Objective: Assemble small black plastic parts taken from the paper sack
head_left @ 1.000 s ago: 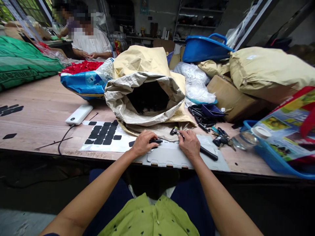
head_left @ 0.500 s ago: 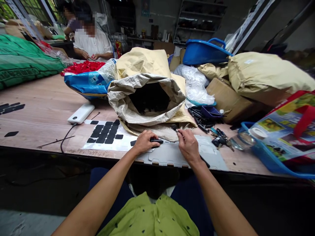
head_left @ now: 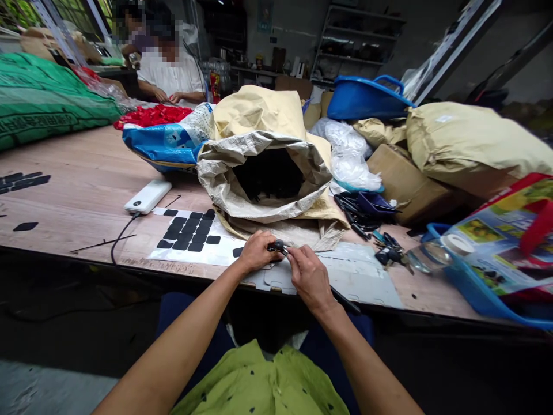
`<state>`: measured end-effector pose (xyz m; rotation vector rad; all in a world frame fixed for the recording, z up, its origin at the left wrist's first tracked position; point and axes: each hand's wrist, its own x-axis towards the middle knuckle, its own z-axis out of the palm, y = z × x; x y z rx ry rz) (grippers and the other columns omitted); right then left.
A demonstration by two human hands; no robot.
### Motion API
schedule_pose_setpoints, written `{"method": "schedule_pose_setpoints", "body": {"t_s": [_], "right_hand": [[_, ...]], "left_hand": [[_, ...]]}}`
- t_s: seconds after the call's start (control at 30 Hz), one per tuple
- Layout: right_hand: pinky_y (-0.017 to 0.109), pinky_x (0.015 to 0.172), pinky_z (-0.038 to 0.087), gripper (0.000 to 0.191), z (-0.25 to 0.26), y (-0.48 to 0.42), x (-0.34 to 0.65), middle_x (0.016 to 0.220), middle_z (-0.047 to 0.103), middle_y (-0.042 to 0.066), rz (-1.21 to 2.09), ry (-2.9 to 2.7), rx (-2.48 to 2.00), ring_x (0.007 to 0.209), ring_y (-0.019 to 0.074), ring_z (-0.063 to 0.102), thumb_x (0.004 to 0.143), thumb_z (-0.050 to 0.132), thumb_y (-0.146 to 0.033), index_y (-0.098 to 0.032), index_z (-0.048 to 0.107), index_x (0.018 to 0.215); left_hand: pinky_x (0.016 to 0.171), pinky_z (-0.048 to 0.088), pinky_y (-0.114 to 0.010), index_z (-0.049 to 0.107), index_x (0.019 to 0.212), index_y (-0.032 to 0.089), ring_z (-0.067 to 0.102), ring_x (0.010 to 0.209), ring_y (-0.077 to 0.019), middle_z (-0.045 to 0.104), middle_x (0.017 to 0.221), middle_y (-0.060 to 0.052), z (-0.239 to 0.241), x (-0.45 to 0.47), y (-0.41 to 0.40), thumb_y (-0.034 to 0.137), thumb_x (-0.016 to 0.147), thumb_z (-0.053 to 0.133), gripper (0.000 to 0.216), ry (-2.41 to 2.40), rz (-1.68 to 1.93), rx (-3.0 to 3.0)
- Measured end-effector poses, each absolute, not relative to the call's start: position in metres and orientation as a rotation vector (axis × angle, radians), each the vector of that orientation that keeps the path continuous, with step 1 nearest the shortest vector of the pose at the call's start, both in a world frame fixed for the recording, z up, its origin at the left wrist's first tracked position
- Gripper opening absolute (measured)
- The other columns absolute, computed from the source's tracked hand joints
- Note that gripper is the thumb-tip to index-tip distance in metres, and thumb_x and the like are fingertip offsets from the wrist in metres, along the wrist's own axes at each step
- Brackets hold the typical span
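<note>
My left hand (head_left: 256, 252) is closed on a small black part (head_left: 273, 247) over a grey plastic sheet (head_left: 358, 279) at the table's near edge. My right hand (head_left: 307, 276) grips a small hammer; its metal head (head_left: 279, 245) rests against the black part, and its black handle (head_left: 345, 300) sticks out behind my wrist. The two hands touch. Just behind them lies an open paper sack (head_left: 263, 178) with dark parts inside.
A white sheet of black pads (head_left: 190, 233) and a white power bank (head_left: 148, 196) with its cable lie to the left. More black parts (head_left: 360, 208), sacks, a cardboard box and blue baskets (head_left: 484, 271) crowd the right. A seated person (head_left: 170, 72) works at the far left.
My right hand has moved left with the hammer, bringing its head from beside the sack onto the black part in my left hand. The view has shifted slightly.
</note>
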<state>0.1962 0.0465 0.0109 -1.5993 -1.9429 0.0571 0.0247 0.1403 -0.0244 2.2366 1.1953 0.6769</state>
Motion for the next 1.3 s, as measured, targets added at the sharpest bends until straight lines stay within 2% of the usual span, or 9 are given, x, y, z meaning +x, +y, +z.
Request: {"method": "schedule_pose_setpoints", "body": {"t_s": [0.23,0.37,0.57,0.8,0.97,1.3], "right_hand": [[0.030,0.082,0.049,0.032,0.013,0.043,0.204,0.094,0.064,0.007,-0.017,-1.853,-1.619,0.088,0.0200,0.062,0.103,0.042,-0.031,-0.024,0.068,0.119],[0.029,0.077,0.048,0.031,0.009,0.042,0.209,0.089,0.063,0.006,0.023,-1.873,-1.637,0.082,0.0190,0.061,0.102,0.042,-0.030,-0.024,0.070,0.114],[0.031,0.081,0.046,0.030,0.013,0.070,0.233,0.096,0.064,0.006,-0.077,-1.781,-1.691,0.091,0.0207,0.060,0.101,0.046,-0.034,-0.024,0.070,0.115],[0.032,0.083,0.041,0.022,-0.016,0.114,0.275,0.095,0.061,0.007,-0.175,-1.905,-1.848,0.092,0.0220,0.053,0.094,0.054,-0.025,-0.021,0.072,0.105],[0.033,0.085,0.038,0.021,-0.032,0.115,0.278,0.095,0.059,0.007,-0.242,-1.870,-1.813,0.092,0.0220,0.050,0.094,0.054,-0.026,-0.021,0.071,0.106],[0.032,0.084,0.036,0.020,-0.034,0.113,0.277,0.094,0.058,0.007,-0.290,-1.851,-1.814,0.090,0.0219,0.047,0.094,0.054,-0.026,-0.021,0.070,0.105]], "left_hand": [[0.082,0.041,-0.032,0.077,0.093,0.026,0.055,0.094,-0.0215,0.068,0.094,-0.001,-0.024,0.026,0.139,0.037,0.074,0.085,0.023,1.198,0.703,2.179],[0.081,0.041,-0.031,0.077,0.092,0.025,0.055,0.092,-0.0214,0.068,0.092,-0.001,-0.025,0.027,0.139,0.036,0.074,0.085,0.022,1.216,0.711,2.162],[0.082,0.042,-0.031,0.076,0.092,0.025,0.056,0.094,-0.0222,0.068,0.092,-0.001,-0.023,0.026,0.137,0.035,0.074,0.084,0.022,1.196,0.728,2.171],[0.081,0.043,-0.031,0.075,0.093,0.023,0.056,0.093,-0.0224,0.068,0.093,-0.001,-0.019,0.024,0.136,0.029,0.071,0.084,0.025,1.183,0.712,2.192],[0.082,0.043,-0.032,0.074,0.095,0.023,0.055,0.094,-0.0229,0.067,0.093,-0.001,-0.016,0.023,0.135,0.030,0.070,0.084,0.028,1.180,0.683,2.206],[0.083,0.043,-0.033,0.074,0.095,0.023,0.055,0.093,-0.0231,0.067,0.093,-0.002,-0.018,0.024,0.137,0.031,0.074,0.082,0.024,1.190,0.675,2.223]]}}
